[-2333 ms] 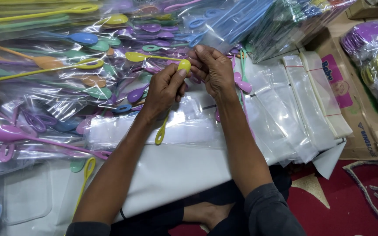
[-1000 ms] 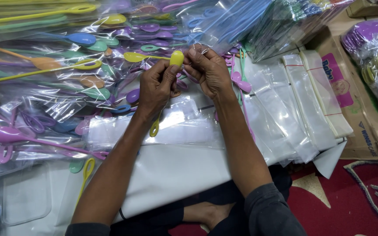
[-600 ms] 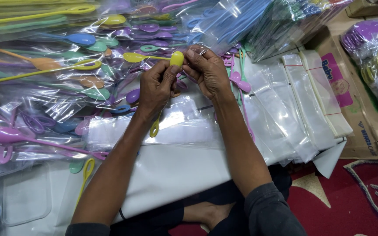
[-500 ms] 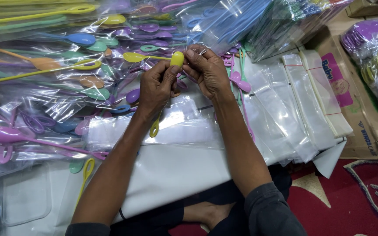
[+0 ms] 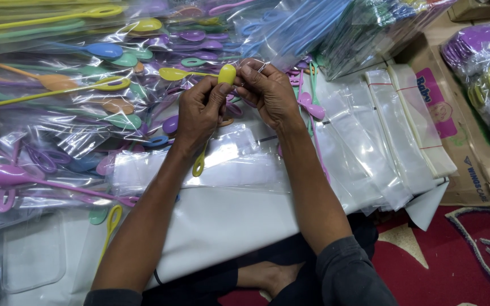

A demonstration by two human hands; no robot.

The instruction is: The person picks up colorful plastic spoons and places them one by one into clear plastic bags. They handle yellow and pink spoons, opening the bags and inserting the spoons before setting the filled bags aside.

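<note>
A yellow long-handled plastic spoon (image 5: 226, 73) is pinched at its bowl between my left hand (image 5: 199, 109) and my right hand (image 5: 269, 90). Its handle runs down behind my left hand, and the looped end (image 5: 198, 168) shows below the wrist. A thin clear plastic sleeve (image 5: 236, 148) hangs around the handle under both hands. A pink spoon (image 5: 308, 105) lies just right of my right hand. My forearms reach up from the bottom of the view over a white sheet (image 5: 222, 221).
Bagged spoons in yellow, purple, green and blue (image 5: 69, 96) cover the left and top. Flat stacks of empty clear sleeves (image 5: 381, 141) lie to the right, beside a cardboard box (image 5: 460, 141). More bagged spoons (image 5: 483, 62) sit at far right. Red patterned carpet (image 5: 460, 255) lies below.
The yellow spoon's bowl has been raised slightly between my fingertips, and both hands have shifted a little to the left and up. Everything else lies as before.
</note>
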